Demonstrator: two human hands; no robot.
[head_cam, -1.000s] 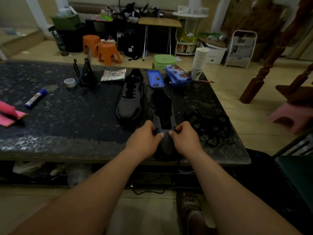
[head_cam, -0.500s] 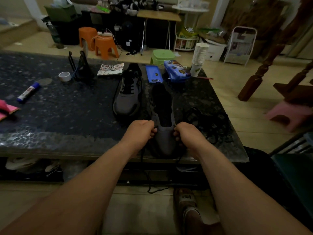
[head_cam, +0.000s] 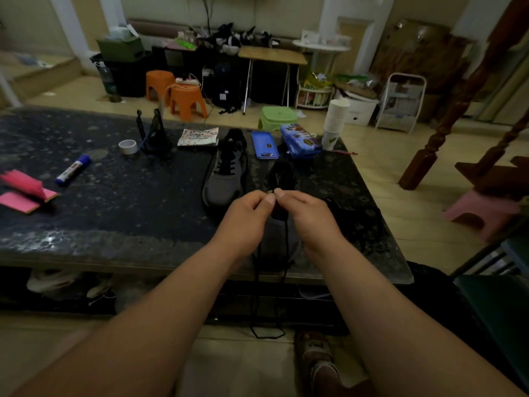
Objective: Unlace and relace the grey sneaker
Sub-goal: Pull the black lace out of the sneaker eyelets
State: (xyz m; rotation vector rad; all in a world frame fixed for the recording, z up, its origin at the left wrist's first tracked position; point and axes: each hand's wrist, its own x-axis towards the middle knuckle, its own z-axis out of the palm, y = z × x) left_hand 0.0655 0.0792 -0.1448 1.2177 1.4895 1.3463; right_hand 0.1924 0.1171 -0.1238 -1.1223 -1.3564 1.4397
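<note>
Relacing looks barely begun. The second sneaker (head_cam: 226, 179), left of the work, is fully laced. Left hand (head_cam: 243, 222) pinches the black lace (head_cam: 285, 253) thumb-to-forefinger, raised over the grey sneaker (head_cam: 274, 245) at the table's (head_cam: 114, 210) near edge, right of centre. Upper eyelets look bare and the strands droop off the edge. Right hand (head_cam: 309, 219) pinches likewise, its fingertips nearly meeting the left's.

The dark speckled stone table top (head_cam: 114, 202) is smooth and glossy, the grey cloth sneaker (head_cam: 276, 245) at its near edge and the black cord lace (head_cam: 286, 247) look matt, and at the far right corner white paper cups (head_cam: 336, 121) stand beside a glossy blue pencil case (head_cam: 300, 140).
</note>
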